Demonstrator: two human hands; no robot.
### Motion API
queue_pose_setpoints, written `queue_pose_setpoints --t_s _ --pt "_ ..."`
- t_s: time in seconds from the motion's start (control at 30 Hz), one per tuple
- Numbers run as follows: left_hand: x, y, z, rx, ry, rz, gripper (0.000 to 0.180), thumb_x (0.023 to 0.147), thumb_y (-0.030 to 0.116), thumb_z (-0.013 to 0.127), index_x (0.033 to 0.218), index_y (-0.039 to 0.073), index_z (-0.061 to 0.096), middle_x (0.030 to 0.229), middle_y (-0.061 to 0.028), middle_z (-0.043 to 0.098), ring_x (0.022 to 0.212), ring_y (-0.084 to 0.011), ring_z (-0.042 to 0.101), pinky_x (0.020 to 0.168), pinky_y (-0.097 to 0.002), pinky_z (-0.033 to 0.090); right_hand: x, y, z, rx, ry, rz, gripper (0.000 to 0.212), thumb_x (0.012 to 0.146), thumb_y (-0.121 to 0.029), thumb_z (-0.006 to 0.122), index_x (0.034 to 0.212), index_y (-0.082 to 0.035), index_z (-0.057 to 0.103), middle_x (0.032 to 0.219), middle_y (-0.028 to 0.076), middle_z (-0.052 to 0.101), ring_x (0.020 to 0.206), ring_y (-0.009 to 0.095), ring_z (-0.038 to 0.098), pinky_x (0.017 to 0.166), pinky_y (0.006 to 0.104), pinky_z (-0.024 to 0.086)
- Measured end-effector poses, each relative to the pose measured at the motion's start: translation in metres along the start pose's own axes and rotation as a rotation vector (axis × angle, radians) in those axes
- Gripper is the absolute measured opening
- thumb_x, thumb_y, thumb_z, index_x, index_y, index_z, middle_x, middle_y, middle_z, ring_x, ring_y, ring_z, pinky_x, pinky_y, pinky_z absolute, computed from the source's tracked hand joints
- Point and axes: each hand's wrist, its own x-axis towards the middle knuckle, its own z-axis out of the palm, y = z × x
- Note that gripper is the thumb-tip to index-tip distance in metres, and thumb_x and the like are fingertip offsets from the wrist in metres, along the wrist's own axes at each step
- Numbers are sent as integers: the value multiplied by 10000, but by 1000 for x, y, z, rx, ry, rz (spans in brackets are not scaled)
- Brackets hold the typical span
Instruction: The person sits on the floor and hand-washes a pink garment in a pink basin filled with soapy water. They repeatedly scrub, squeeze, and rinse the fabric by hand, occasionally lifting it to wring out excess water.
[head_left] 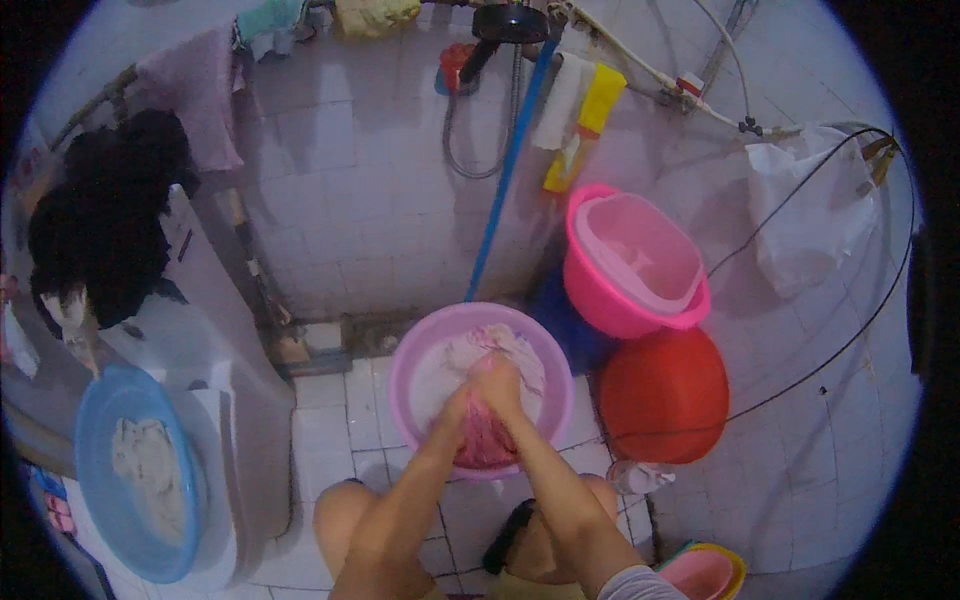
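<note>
A pink-purple basin (401, 395) stands on the tiled floor in front of me, with whitish, cloudy water in it. Inside it, my left hand (463, 408) and my right hand (497, 384) are pressed close together, closed on a wet pink cloth (487, 442). Its lower part spreads toward the basin's near side. Beyond my hands, a paler, pink-patterned part of cloth (508, 345) lies in the water; whether it belongs to the same piece, I cannot tell. My fingertips are mostly hidden.
A red basin (665, 395) leans at the right, beside a bright pink tub (607, 290). On the left, a blue basin (88, 470) with whitish cloth rests against a white appliance (255, 430) topped with black fabric (105, 215). A blue pole (510, 170) leans on the wall.
</note>
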Motion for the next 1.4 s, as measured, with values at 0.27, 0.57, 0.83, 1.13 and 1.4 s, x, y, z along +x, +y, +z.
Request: queue_pose_setpoints --t_s 0.27,0.57,0.83,1.13,1.4 --pt "19 13 -18 280 433 50 334 895 314 491 1006 25 615 950 -100 617 854 -186 586 756 -340 475 -47 -62 -37 -170 -135 22 257 761 -245 602 837 0 584 838 242 609 763 405 589 664 467 459" --pt "27 -29 -11 255 250 28 325 918 338 499 1067 64 590 958 -82 613 832 -194 568 708 -389 475 -22 -29 -38 -13 84 -16 221 795 -211 552 837 5 572 769 250 592 747 434 575 653 493 436" --pt "38 -23 -50 861 266 500 250 873 237 506 926 27 631 855 -113 617 795 -239 579 698 -367 466 -24 -26 -33 23 42 83 249 832 -224 526 855 23 557 853 265 592 800 442 567 663 502 428" --pt "42 -6 -61 1313 160 611 202 852 213 498 864 41 603 828 -138 614 777 -260 594 700 -390 468 -80 -83 -37 28 -60 -273 279 907 -293 461 881 -33 560 892 186 596 778 392 572 628 488 440" --pt "44 -40 -61 676 113 334 226 873 233 482 911 49 607 835 -84 603 804 -212 574 718 -383 457 -14 -35 -34 -130 113 33 285 872 -268 472 795 -22 594 748 229 598 732 433 576 644 507 434"
